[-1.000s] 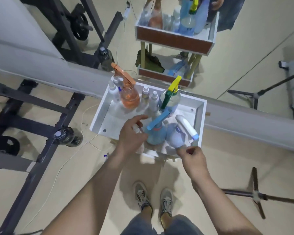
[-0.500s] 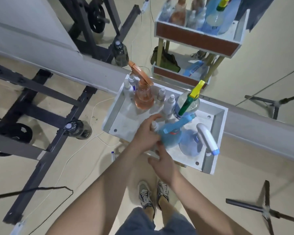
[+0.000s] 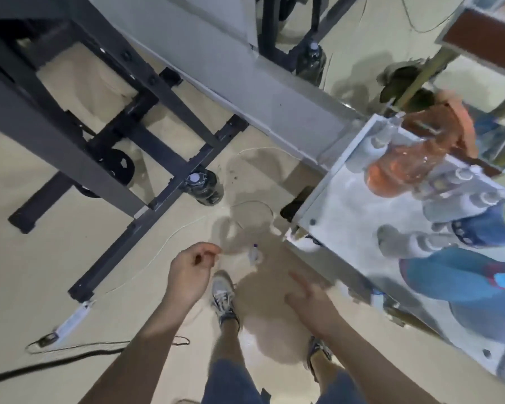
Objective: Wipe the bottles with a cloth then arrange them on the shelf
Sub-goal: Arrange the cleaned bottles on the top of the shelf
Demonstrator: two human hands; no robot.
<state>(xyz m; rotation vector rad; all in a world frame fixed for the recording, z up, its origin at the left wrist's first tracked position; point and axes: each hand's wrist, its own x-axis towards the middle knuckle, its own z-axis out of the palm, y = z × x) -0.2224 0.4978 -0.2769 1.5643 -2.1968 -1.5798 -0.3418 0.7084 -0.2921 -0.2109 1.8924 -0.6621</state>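
Although several bottles already stand in the white shelf tray (image 3: 344, 217) at the right of the head view, no cloth shows anywhere, so I cannot tell whether any has been wiped; the job looks well short of finished. One small bottle (image 3: 253, 253), pale with a dark tip, lies on its side on the floor (image 3: 56, 272), just ahead of the left hand (image 3: 190, 275) and apart from the tray. It probably needs picking up, wiping and shelving. The left hand hovers low, its fingers (image 3: 207, 249) loosely curled toward the thumb with nothing between them. The right hand (image 3: 312, 301) is motion-blurred, fingers stretched out and empty. In the tray stand an orange spray bottle (image 3: 403, 170) of clear glossy plastic with an opaque trigger head, a rounded translucent blue spray bottle (image 3: 449, 275), and a cluster of small cylindrical pale bottles (image 3: 464, 182). The tray looks smooth, with low straight walls, and the beige floor has a slight sheen.
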